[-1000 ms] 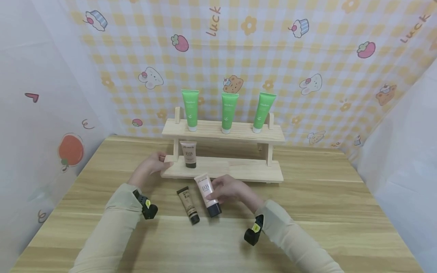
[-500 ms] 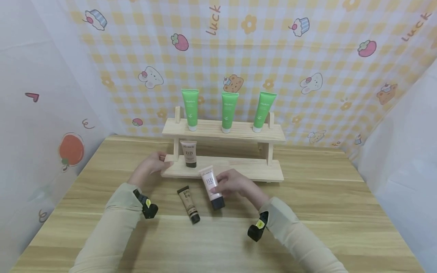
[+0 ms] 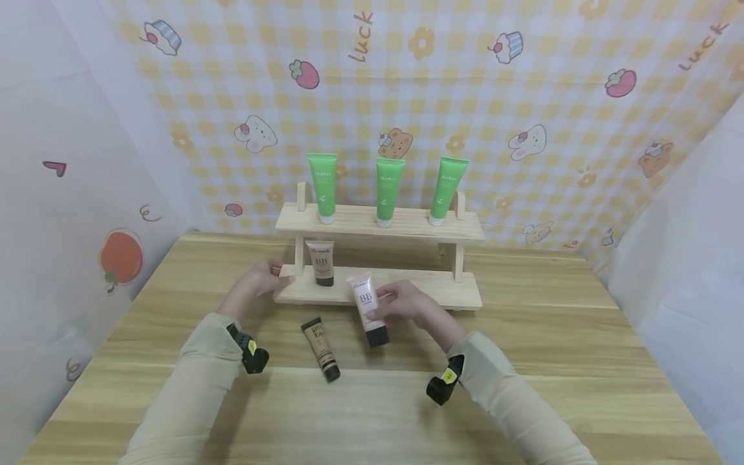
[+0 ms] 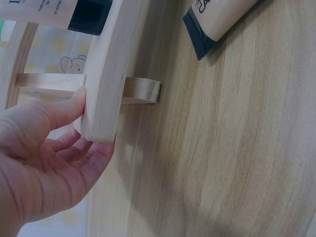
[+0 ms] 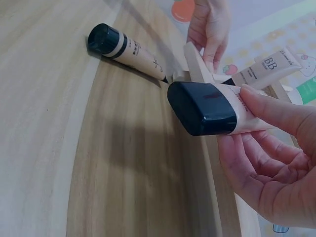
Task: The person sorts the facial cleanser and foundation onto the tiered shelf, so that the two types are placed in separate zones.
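My left hand [image 3: 263,279] grips the left end of the lower shelf of a wooden two-tier stand [image 3: 407,289], thumb on top and fingers beneath in the left wrist view. In my right hand [image 3: 407,303] a pink BB cream tube [image 3: 367,303] is pinched between thumb and fingers, tilted, its black cap [image 5: 205,108] toward me. It is held up off the table, just before the lower shelf. A second BB cream tube [image 3: 322,263] stands cap down at that shelf's left. On the table lies a beige tube with black ends [image 3: 320,349].
Three green tubes, left [image 3: 324,187], middle [image 3: 387,192] and right [image 3: 447,190], stand on the upper shelf [image 3: 354,219]. Behind the stand hangs a yellow checked cloth [image 3: 465,97]. The wood-grain table [image 3: 552,361] spreads in front and to both sides.
My right hand has lifted the pink BB cream tube up from beside the beige tube, moving it forward and slightly right toward the lower shelf. The left hand keeps its place.
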The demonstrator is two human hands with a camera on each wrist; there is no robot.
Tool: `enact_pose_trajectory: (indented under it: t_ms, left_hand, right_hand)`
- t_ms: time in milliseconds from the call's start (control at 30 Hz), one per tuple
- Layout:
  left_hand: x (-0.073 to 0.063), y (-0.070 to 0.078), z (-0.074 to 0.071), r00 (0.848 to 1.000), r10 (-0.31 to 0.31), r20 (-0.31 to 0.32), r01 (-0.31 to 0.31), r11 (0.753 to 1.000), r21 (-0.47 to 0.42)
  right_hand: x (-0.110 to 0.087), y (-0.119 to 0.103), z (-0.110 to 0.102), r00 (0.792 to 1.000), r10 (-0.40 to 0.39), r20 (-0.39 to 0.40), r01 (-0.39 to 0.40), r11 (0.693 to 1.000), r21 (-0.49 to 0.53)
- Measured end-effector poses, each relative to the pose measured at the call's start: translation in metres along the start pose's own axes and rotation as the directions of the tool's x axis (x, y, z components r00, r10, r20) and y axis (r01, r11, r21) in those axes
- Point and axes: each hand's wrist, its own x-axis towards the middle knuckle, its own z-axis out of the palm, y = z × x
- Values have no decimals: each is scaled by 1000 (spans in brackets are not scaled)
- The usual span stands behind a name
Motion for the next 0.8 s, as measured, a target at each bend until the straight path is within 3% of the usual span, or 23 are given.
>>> enact_pose_trajectory:
  t_ms: [167,467,800]
  left_hand:
    - [0,0,1,1000,-2,-5,2,1000,-8]
    - [-1,-1,2,1000,0,-7,-1,1000,-6]
    - [-1,0,0,1000,-4,-5,4,1000,-22]
  right_hand:
    - [0,-1,-6,1000,-16,-23,16,1000,-11]
    - [-1,-4,-11,999,-27,-38,29,998,56]
    - [1,-8,-21,990,-78,-117,92,989,118]
